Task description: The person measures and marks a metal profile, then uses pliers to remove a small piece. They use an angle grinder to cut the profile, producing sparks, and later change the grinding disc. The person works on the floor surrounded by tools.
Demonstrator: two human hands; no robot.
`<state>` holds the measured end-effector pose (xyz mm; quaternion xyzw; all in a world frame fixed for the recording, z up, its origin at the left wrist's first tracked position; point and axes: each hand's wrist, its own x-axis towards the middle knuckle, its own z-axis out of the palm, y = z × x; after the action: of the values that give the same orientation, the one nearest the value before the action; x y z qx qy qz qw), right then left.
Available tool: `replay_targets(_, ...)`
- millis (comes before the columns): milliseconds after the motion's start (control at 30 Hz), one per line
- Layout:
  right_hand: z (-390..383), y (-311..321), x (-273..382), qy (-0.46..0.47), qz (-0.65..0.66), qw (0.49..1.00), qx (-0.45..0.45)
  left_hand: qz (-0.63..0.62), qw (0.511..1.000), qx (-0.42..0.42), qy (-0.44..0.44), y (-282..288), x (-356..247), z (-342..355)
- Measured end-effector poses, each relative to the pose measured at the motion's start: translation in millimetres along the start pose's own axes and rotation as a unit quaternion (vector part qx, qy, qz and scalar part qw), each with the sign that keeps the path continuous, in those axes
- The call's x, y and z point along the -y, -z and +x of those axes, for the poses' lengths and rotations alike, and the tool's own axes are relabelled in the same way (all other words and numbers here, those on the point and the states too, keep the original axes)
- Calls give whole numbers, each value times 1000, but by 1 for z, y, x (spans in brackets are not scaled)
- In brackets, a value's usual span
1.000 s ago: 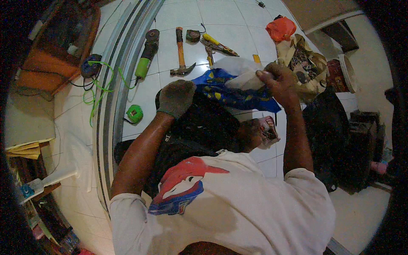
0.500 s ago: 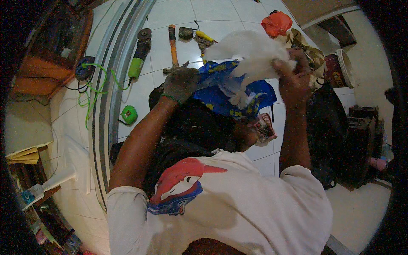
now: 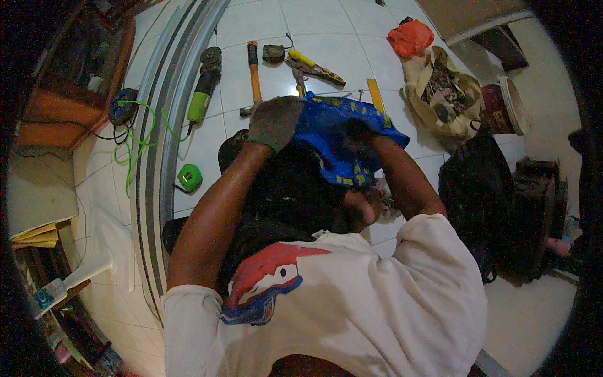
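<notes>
Lowered since earlier, right hand (image 3: 364,136) is reaching into blue bag (image 3: 325,127) mid-frame — fingers obscured, grip unclear — while gloved left hand (image 3: 275,121) is clutching its edge, fingers curled.

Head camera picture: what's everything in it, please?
Blue bag: 1, blue and yellow, centre.
Hammer: 1, orange, top.
Yellow-handled tool: 1, yellow, top.
Dark case: 1, dark, top.
Yellow strip: 1, yellow, top.
Metal rails: several, grey, left.
Grinder: 1, green and black, beside rails.
Tape measure: 1, green, beside rails.
Cord: 1, green, left.
Cabinet: 1, brown, upper left.
Orange bag: 1, orange, upper right.
Sack: 1, beige, right.
Bucket: 1, red-white, right.
Black bag: 1, black, right.
Floor tiles: many, white, middle.
Dim clutter: uncountable, dark, edges.
Shirt: 1, white, bottom.
Left hand: 1, grey glove, on blue bag.
Right hand: 1, shadowed, at blue bag.
</notes>
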<state>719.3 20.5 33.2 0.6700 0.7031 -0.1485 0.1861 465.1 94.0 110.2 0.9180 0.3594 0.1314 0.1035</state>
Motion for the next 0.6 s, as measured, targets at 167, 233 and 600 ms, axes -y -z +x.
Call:
replay_targets(167, -60, 99, 19, 119, -18, 989, 84, 4, 999, -28, -15, 2, -12, -16)
replay_targets(233, -87, 148, 19, 264, 86, 959, 58, -53, 998, -17, -21, 2, -21, -20)
replay_targets(600, 241, 58, -64, -42, 53, 987, -144, -85, 996, 40, -5, 1, -36, -27)
